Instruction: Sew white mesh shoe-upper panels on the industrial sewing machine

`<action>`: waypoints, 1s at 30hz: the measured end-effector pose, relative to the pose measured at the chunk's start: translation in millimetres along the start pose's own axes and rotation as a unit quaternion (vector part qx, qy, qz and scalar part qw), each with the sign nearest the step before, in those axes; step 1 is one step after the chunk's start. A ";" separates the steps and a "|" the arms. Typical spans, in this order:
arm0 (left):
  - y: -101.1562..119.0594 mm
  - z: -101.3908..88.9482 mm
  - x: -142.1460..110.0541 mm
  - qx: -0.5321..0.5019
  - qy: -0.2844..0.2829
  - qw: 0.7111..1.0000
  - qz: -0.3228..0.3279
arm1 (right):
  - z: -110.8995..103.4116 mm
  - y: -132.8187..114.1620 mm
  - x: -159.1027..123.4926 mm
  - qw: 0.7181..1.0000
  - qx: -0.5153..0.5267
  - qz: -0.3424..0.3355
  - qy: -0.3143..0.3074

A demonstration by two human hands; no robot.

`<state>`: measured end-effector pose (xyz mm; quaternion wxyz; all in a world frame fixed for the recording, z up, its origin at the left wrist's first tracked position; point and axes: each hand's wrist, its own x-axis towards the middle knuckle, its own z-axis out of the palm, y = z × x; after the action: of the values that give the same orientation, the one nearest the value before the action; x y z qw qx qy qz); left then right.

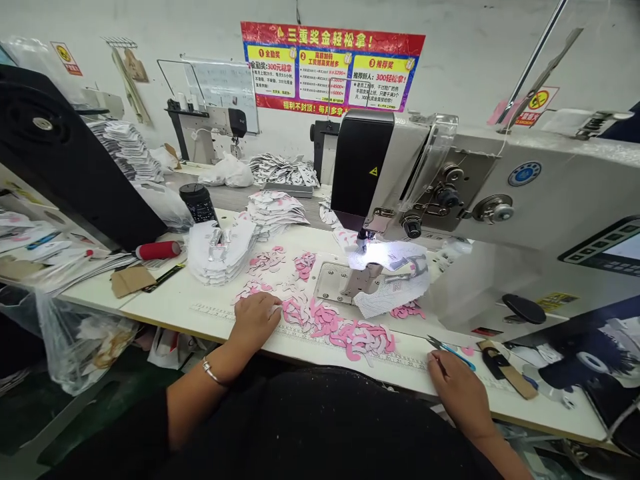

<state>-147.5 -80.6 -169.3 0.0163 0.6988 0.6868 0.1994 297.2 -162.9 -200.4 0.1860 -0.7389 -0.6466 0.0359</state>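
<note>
**Both hands at the near table edge, among pink scraps**

The left hand [254, 323] lies palm down at the near edge of the white work table [165, 300], with its fingers loosely curved. It seems open, though a small pale scrap sits under the fingertips. Just to its right, pink fabric cut-offs [340, 333] spread in a loose heap along the edge, with more scattered toward the sewing machine [380, 180]. A printed ruler strip [320, 348] runs along the edge, partly under those pieces.

The right hand [457, 390] rests farther right at the same edge, its fingertips meeting small blue-handled scissors [450, 352]. The hand hides the handles, so nobody could say whether it is gripping them.

Beyond the hands, a white printed piece [390, 273] lies under the machine's needle, where bright lamp glare washes out the detail. Stacks of white cut pieces [220, 253] stand to the left, near a red spool [157, 250] and a black flask [199, 203]. The person's black sleeves and torso fill the near foreground, and the frame cuts off the machine's display at right.
</note>
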 end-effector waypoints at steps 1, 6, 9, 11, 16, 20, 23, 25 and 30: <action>1.7 -0.8 3.4 0.004 -0.010 1.000 -0.002 | -0.6 -0.5 0.0 1.000 -0.001 0.002 -0.001; 10.3 -6.4 29.8 0.033 -0.059 0.998 -0.009 | -2.5 -2.5 0.2 1.000 -0.001 0.015 -0.015; 12.2 -7.5 46.3 0.047 -0.092 0.995 -0.016 | -2.1 -2.3 0.5 1.000 0.005 0.020 -0.017; 11.6 -7.2 55.7 0.051 -0.114 0.992 -0.021 | -1.7 -2.2 0.6 1.000 0.009 0.021 -0.012; 7.7 -7.1 72.7 0.036 -0.162 0.986 -0.024 | -1.3 -3.5 1.1 1.000 0.015 0.018 -0.004; 7.2 -8.1 74.4 0.010 -0.187 0.982 -0.014 | 1.4 -1.4 1.6 1.000 0.026 0.018 -0.005; 9.0 -16.2 70.2 -0.012 -0.171 0.985 -0.002 | 1.6 2.0 2.4 0.998 0.053 0.019 0.002; 13.9 -28.7 66.2 -0.023 -0.148 0.989 0.003 | -3.5 -0.8 4.3 0.995 0.095 0.018 0.012; 53.9 -69.3 48.0 -0.088 -0.085 0.990 0.070 | -41.1 -55.6 18.8 0.973 0.231 -0.011 -0.004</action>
<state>-118.0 -54.7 -77.3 0.1219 0.7555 0.6120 0.1995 260.0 -148.8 -140.8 0.3490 -0.6688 -0.6297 0.1854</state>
